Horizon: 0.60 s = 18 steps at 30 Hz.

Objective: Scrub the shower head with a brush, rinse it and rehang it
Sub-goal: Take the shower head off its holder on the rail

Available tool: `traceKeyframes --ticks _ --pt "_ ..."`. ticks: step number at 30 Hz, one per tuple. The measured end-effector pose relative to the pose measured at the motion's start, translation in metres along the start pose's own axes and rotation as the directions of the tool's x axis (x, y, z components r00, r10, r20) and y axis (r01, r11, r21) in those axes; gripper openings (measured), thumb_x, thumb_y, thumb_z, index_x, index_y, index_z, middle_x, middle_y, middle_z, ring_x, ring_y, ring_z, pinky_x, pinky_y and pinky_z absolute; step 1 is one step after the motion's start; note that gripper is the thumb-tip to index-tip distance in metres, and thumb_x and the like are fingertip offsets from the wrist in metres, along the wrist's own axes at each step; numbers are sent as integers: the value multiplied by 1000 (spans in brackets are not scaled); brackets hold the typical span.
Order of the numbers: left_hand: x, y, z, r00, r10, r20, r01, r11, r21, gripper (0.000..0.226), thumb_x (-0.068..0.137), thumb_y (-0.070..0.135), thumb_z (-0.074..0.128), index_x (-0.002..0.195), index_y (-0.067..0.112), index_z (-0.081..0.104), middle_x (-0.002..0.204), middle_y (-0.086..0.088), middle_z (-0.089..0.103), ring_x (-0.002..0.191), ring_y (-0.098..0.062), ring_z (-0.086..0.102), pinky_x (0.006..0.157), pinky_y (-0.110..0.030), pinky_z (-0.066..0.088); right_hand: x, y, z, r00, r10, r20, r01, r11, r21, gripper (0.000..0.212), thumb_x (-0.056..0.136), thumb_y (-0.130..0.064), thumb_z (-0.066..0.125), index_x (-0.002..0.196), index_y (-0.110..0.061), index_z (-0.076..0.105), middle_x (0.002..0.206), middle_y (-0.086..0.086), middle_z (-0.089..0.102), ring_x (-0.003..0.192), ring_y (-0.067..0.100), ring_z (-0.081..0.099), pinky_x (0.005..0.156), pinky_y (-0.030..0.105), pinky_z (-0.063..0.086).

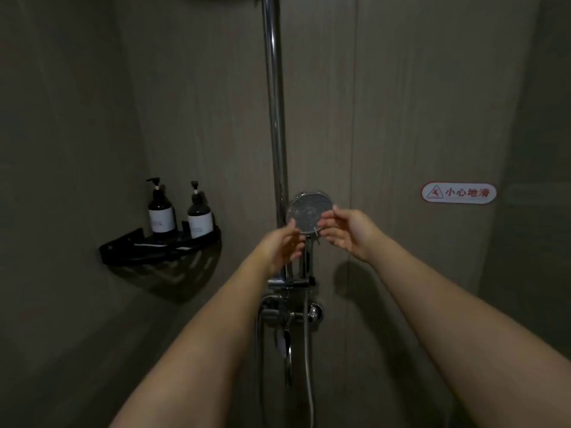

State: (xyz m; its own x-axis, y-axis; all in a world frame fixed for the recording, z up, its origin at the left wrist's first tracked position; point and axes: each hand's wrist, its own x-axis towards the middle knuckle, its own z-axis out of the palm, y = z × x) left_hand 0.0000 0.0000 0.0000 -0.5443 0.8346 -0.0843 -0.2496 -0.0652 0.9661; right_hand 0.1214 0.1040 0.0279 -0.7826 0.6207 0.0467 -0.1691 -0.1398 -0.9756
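Reaching: both forearms extend toward the fixture; the two hands meet at the shower head (310, 212).
Left hand (282, 247): fingers loosely curled, tips at the lower left rim of the shower head; whether they grip or only touch cannot be determined.
Right hand (343, 231): fingers at the lower right rim, thumb and forefinger appearing to pinch the edge; firm contact is not confirmed in this dim view.
Shower head: one, round, spray face toward the camera, between the fingertips of both hands, seated by its handle in the bracket (292, 281) just below the hands.
Hose (307, 359): one, hanging below the hands, down past the mixer valve (289, 316).
Riser pipe (275, 103): one, chrome, vertical, just behind and above the left hand.
Corner shelf (160, 248): one, black, well to the left of the left hand.
Pump bottles (161, 210): two, dark with white labels, standing on the shelf.
Warning sign (458, 193): one, on the wall to the right of the right hand.
Brush: none in view; neither hand holds one.
Progress: the head sits on its mount and no water runs. Judged from this, either scrubbing has not begun or rehanging is being completed; the frame does not settle which.
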Motion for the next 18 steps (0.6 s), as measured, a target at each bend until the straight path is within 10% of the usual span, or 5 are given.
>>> traceKeyframes --ticks 3,7,12,18 --pt "29 -23 1 988 21 -153 -4 994 114 12 94 16 51 95 7 58 78 -4 54 63 -9 47 60 -18 39 9 12 -15 996 47 -79 -51 997 -54 30 99 -25 32 82 -14 55 79 3 61 62 13 55 58 22 41" --pt "71 -48 -2 926 142 -350 -48 964 262 43 87 5 60 128 -4 50 109 -18 62 78 -18 59 64 -15 46 21 35 -44 985 100 -139 -112 990 -81 28 99 -26 33 86 -14 55 81 4 61 66 15 56 62 24 42" --pt "112 -64 4 923 144 -358 -24 947 319 57 85 1 62 136 -8 38 132 -21 53 122 -28 52 99 -29 38 30 49 -66 975 157 -154 -175 979 -105 29 99 -30 35 84 -16 55 80 2 62 66 14 57 62 23 43" --pt "150 -77 1 914 198 -355 -31 905 425 38 84 2 63 120 -7 56 124 -20 61 114 -29 57 90 -26 41 37 54 -90 968 185 -172 -210 967 -142 29 98 -32 36 85 -16 56 78 2 63 60 11 59 58 22 41"
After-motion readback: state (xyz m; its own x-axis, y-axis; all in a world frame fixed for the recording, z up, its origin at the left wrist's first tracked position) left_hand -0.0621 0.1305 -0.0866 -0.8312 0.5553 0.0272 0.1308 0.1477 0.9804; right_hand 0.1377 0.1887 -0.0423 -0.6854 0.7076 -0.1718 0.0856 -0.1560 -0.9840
